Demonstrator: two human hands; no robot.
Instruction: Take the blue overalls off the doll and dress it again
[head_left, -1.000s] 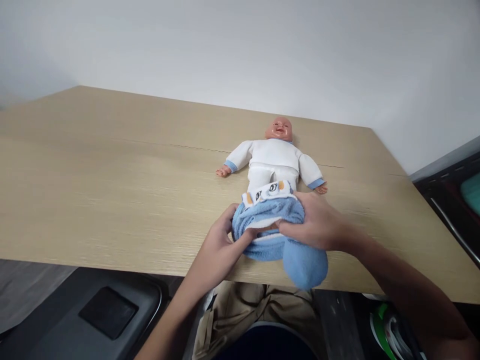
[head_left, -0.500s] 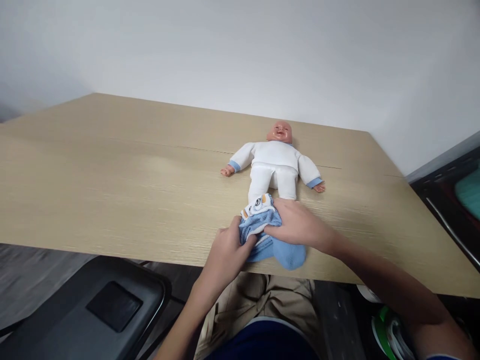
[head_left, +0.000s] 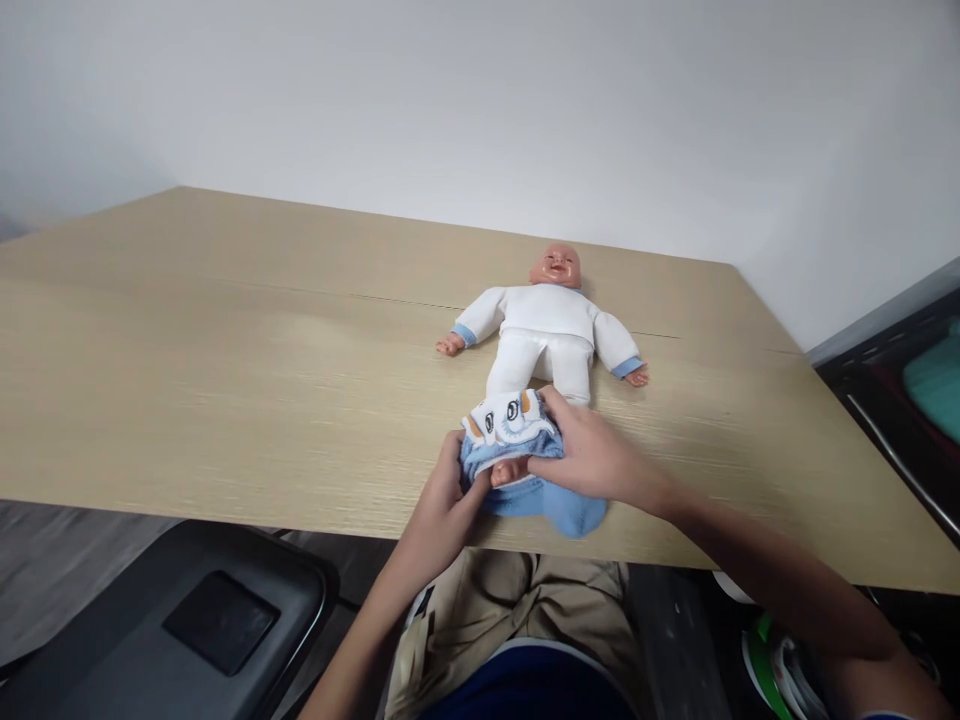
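Note:
A baby doll (head_left: 549,325) in a white suit with blue cuffs lies on its back on the wooden table (head_left: 225,370), head toward the wall. A bunched blue garment (head_left: 525,470) with a white patterned band sits over its feet near the table's front edge. A small bare doll foot shows in the garment's opening. My left hand (head_left: 442,500) grips the garment's left side. From the right, my right hand (head_left: 589,455) holds its upper edge, fingers curled into the fabric.
A dark grey chair seat (head_left: 195,620) stands below the table at the left. At the far right are a dark rack with a teal item (head_left: 934,385) and a green and white object (head_left: 772,650) on the floor. A pale wall runs behind the table.
The blue garment has been pulled down from the doll's waist to its feet, baring the white legs. Both hands moved toward me with it and stay closed on the cloth.

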